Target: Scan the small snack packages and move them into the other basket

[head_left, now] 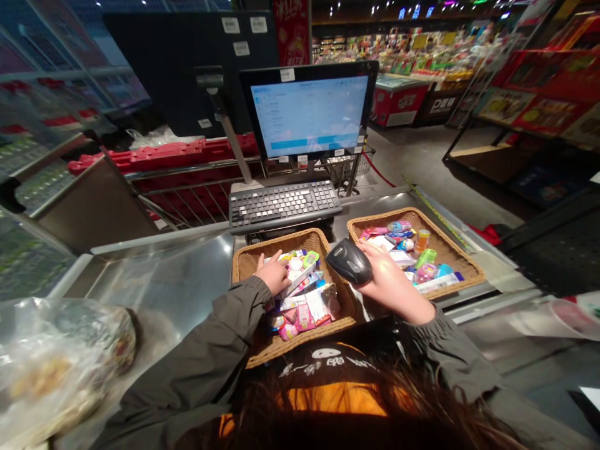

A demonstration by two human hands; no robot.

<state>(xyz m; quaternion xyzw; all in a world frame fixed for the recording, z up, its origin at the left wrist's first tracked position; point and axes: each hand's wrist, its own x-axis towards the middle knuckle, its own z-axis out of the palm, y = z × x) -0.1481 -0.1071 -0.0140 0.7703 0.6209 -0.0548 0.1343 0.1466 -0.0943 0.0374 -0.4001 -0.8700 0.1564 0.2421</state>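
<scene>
At a store checkout, we had the left basket [244,264] and right basket [443,247], both wicker, side by side on a metal counter [190,284], prob. so each lay w/in easy reach. Our right hand [383,270] was closed around a black handheld scanner [349,261] above the gap btwn them, likely a handy spot for either. Our left hand [273,275] was down in the left basket, fingers partly spread at small pkgd items [307,284] toward its far left; we couldn't tell if they gripped anything, b/c the undersides were hidden. More small goods [425,273], incl. a small orange tub [422,240], lay in the right basket, whose raised sides prob. held them together. Beyond the left basket stood a kbd [285,203] & lit monitor [309,115], facing us, presumably for reading w/o turning. A clear plastic bag [70,356] sat well apart at left, likely out of the way.
</scene>
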